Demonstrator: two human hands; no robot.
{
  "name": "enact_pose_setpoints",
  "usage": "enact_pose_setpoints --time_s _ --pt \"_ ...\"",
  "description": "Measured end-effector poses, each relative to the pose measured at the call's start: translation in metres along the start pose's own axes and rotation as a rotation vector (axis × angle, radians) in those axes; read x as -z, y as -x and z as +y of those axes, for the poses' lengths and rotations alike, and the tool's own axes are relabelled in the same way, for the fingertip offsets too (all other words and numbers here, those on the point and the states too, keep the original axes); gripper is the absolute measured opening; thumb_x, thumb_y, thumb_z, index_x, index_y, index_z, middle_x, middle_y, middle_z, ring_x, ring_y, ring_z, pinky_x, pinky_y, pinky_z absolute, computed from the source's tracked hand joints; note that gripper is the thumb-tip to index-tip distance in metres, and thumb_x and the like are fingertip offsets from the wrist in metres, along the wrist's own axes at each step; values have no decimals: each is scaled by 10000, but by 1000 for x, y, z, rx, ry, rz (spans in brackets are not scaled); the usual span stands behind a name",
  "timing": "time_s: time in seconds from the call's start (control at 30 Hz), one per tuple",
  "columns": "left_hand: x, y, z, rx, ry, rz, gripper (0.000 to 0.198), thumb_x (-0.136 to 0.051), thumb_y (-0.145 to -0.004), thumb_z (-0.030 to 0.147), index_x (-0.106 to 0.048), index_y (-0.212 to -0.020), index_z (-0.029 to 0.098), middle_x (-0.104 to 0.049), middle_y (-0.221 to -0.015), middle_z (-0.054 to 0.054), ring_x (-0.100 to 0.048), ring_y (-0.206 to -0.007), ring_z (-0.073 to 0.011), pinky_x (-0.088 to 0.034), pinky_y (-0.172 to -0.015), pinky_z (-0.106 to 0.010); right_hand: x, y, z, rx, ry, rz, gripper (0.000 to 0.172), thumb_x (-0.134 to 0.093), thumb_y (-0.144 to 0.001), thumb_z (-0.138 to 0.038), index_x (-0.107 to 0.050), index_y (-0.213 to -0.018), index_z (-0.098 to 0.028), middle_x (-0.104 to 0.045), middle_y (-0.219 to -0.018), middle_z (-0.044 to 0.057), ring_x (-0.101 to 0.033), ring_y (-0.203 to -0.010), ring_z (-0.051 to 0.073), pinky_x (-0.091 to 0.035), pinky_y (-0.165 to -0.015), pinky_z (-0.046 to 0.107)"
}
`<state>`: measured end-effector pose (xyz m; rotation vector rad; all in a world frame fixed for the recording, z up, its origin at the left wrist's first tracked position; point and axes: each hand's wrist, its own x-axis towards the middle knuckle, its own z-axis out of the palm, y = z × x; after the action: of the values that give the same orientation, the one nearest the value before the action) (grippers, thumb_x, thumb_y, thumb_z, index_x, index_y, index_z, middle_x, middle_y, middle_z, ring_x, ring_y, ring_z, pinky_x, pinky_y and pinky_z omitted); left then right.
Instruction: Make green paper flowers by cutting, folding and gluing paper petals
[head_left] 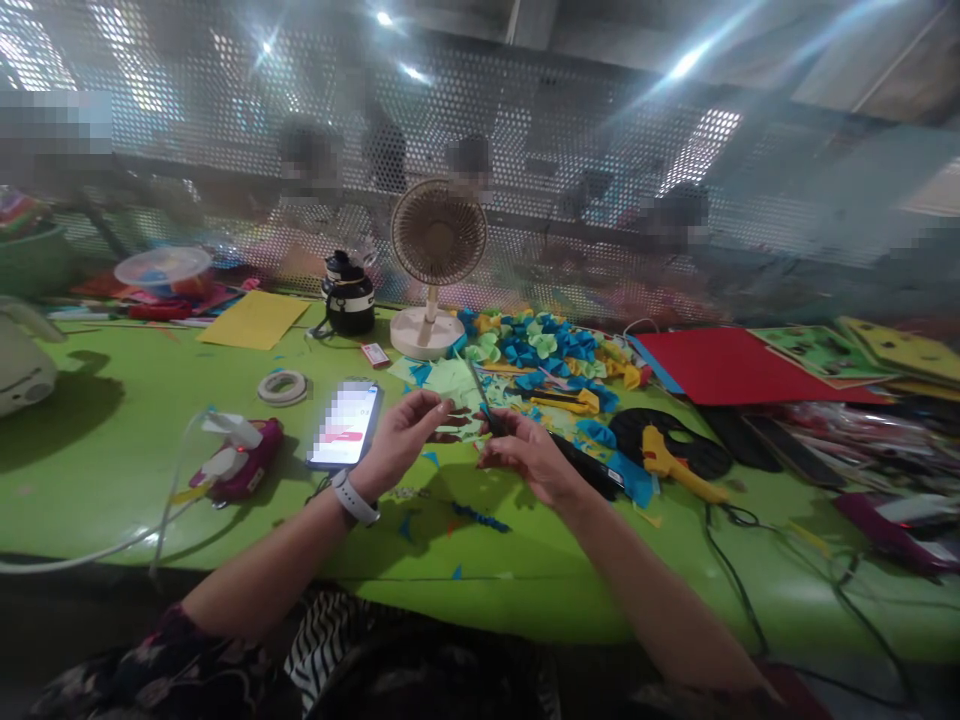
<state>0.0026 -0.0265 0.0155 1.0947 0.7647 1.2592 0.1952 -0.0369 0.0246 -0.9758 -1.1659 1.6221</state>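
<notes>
My right hand (531, 455) is closed around the dark handle of a pair of scissors (478, 386), whose blades point up and away from me. Facing it, my left hand (405, 435) has thumb and fingers pinched together; whatever they hold is too small to make out. Pale green paper (444, 378) and cut scraps lie just beyond both hands. Behind them is a heap of folded blue, green and yellow paper flowers (544, 342). A yellow box cutter (566, 401) lies among the scraps. On the table below my hands rests a twisted dark blue strip (481, 517).
A lit phone (344, 425) lies left of my left wrist, near a tape roll (283, 387) and a purple power strip (238, 462). A fan (439, 235) and black bottle (350, 297) stand behind. At right are a yellow glue gun (679, 465), trailing cables and red paper (739, 365).
</notes>
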Motion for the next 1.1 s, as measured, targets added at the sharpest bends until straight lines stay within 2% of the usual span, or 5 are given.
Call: enact_pose_setpoints --time_s 0.07,0.3,0.43,0.73,1.1 --pt "0 0 2 12 -1 9 370 -758 -734 453 -565 -852 160 -738 -846 -43 -723 -773 -179 -573 -644 -264 2 0 -1 1 9 19 347 -771 -628 -251 -671 -953 -181 -630 -850 1 -607 -611 105 -580 -675 319" --pt "0 -2 5 -13 -19 45 383 -765 -716 466 -578 -830 152 -730 -787 -39 -700 -671 -146 -563 -619 -252 4 3 -3 -40 -123 -173 336 -697 -655 -235 -707 -986 -180 -702 -973 48 -692 -781 171 -542 -887 384" --pt "1 -3 5 -28 -12 61 375 -775 -703 458 -600 -826 151 -713 -754 -20 -691 -680 -139 -572 -634 -256 7 2 0 -47 -49 -116 365 -769 -644 -195 -705 -1003 -197 -706 -976 27 -690 -703 131 -562 -821 336" --pt "3 -4 4 14 44 45 349 -771 -724 433 -613 -848 147 -717 -752 -26 -692 -646 -127 -560 -614 -232 -2 -3 5 -3 200 -38 466 -865 -571 -454 -567 -806 -182 -606 -772 -37 -591 -485 80 -545 -503 252" --pt "1 -1 6 29 20 23 342 -759 -733 442 -592 -827 158 -702 -748 -12 -699 -661 -135 -553 -613 -232 -7 -2 9 4 323 -102 491 -851 -572 -481 -521 -803 -199 -524 -751 -34 -509 -615 93 -517 -482 221"
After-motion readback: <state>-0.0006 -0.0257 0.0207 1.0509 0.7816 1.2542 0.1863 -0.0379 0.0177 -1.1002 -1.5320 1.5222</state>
